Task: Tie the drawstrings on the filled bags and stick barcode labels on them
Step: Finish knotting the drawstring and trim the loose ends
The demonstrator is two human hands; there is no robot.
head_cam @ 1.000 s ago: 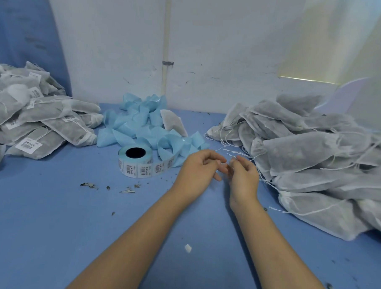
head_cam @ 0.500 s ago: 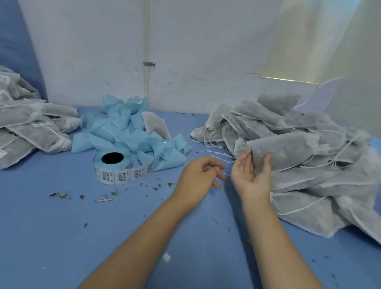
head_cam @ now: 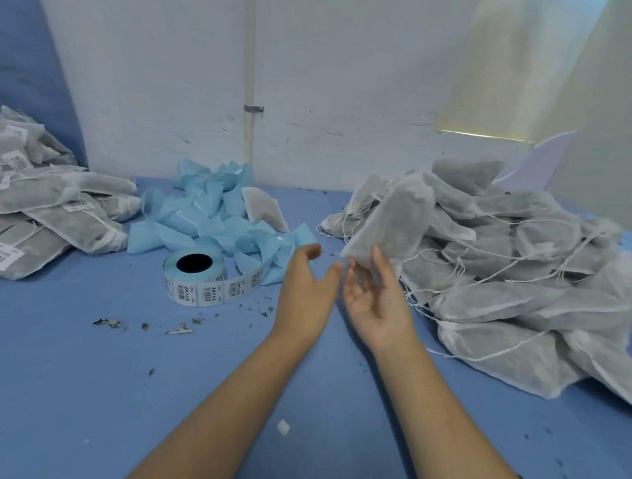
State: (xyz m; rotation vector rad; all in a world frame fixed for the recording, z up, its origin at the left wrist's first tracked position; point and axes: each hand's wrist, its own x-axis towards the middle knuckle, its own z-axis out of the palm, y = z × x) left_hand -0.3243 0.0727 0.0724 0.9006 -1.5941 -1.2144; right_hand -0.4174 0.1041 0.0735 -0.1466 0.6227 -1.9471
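Standing up above the right hand [head_cam: 373,296], a filled grey non-woven drawstring bag [head_cam: 395,224] is pinched by its lower corner between thumb and fingers. The left hand [head_cam: 305,286] is spread wide and holds nothing, just beside that corner. The bag's hemmed mouth appears to be tipped away, at the far end from both hands, against the loose grey pile of untied bags [head_cam: 523,277] to the right hand's outer side. For a clean tie, the bag should be turned so that the mouth is brought to the left hand. Both white strings should be drawn snug before the knot is set, and strings snagged from the pile should be shaken free. The white barcode label roll [head_cam: 200,277] is found left of the left hand, near enough for the next step.
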